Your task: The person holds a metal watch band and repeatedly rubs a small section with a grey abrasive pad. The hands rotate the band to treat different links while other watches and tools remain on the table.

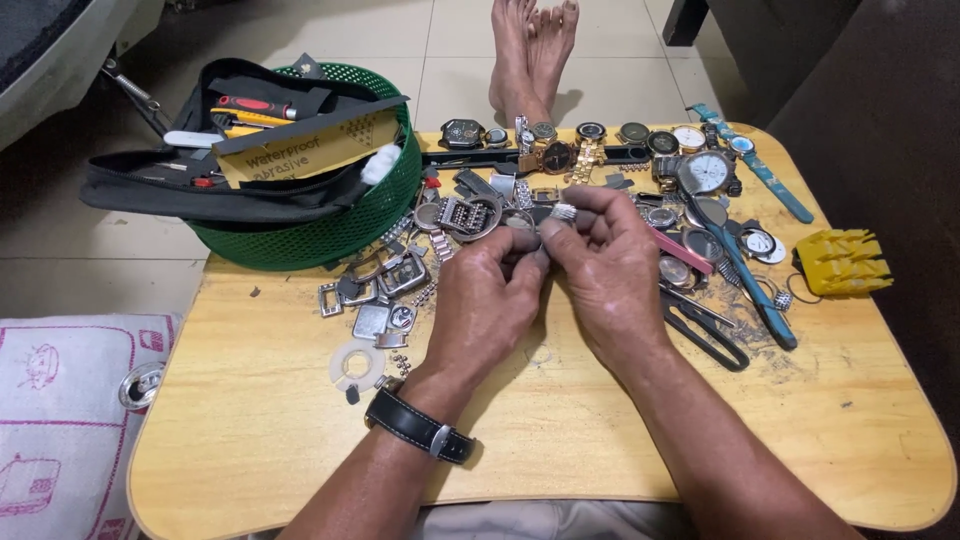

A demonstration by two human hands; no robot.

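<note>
Both hands (545, 275) meeting (fingers pinched).

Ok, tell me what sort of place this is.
Probably a home watch-repair spot: a low wooden table on a tiled floor, strewn with watches and loose watch cases, beside a green basket of tools.

My only view: head cam, looking steeply down, close over the wooden table (250, 420), feet (533, 50) at 12 o'clock.
</note>
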